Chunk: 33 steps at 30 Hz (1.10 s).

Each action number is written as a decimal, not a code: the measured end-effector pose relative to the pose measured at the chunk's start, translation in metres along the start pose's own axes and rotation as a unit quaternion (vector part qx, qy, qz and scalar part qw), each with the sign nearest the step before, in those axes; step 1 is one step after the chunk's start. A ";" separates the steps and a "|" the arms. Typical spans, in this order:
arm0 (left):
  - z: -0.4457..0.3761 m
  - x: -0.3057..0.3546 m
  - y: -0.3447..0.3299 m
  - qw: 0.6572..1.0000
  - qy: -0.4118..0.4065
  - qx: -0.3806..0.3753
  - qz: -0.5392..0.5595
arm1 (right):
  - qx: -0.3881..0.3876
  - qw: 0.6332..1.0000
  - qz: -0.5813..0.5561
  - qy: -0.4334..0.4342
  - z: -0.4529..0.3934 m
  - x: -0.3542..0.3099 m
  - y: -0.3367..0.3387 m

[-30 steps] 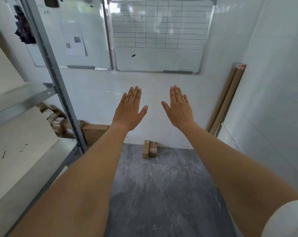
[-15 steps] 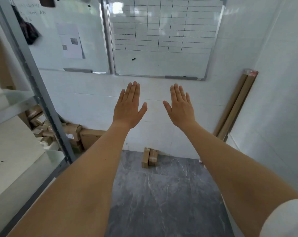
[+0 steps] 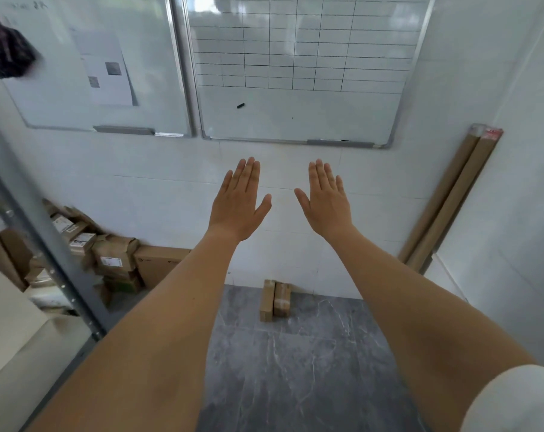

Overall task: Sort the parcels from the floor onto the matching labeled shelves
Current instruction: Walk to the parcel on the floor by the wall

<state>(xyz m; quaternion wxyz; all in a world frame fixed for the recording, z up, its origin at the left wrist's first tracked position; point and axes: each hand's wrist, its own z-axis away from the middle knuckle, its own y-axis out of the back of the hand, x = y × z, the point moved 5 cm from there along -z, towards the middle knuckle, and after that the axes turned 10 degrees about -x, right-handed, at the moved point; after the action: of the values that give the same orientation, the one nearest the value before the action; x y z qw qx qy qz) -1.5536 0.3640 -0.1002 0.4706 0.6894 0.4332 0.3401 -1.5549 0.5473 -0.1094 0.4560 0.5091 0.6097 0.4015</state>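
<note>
My left hand (image 3: pixel 238 202) and my right hand (image 3: pixel 325 199) are stretched out in front of me, flat, backs toward me, fingers together, holding nothing. Two small brown cardboard parcels (image 3: pixel 275 300) stand side by side on the grey floor against the white wall, below and beyond my hands. A heap of several more cardboard parcels (image 3: pixel 108 257) with white labels lies on the floor at the left, behind the grey metal shelf post (image 3: pixel 46 241). The pale shelf boards (image 3: pixel 12 341) run along the left edge.
Two whiteboards (image 3: pixel 295 73) hang on the far wall. Long brown cardboard tubes (image 3: pixel 451 198) lean in the right corner. A dark cloth (image 3: pixel 5 54) hangs at the top left. The grey marble floor (image 3: pixel 295 369) stretches between my arms.
The view has shifted to the right and closer to the wall, so the shelf slid toward the left edge. Both hands stay raised and flat.
</note>
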 end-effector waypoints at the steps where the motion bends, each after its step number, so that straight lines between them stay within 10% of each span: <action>1: -0.010 -0.007 -0.006 1.000 -0.002 -0.001 0.001 | -0.001 1.000 -0.003 0.000 -0.010 -0.002 -0.007; 18: -0.119 -0.059 -0.173 0.987 0.073 -0.113 0.089 | -0.132 0.989 -0.054 -0.031 -0.123 0.054 -0.169; 33: -0.199 -0.090 -0.294 0.887 0.188 -0.201 0.371 | -0.228 0.935 -0.234 -0.136 -0.203 0.091 -0.294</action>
<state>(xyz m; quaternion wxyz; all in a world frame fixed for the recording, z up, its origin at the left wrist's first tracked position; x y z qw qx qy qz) -1.8445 0.4054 -0.3186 0.3485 0.6136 0.1488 0.6928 -1.8313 0.5849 -0.3501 0.7195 0.2846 0.5354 0.3387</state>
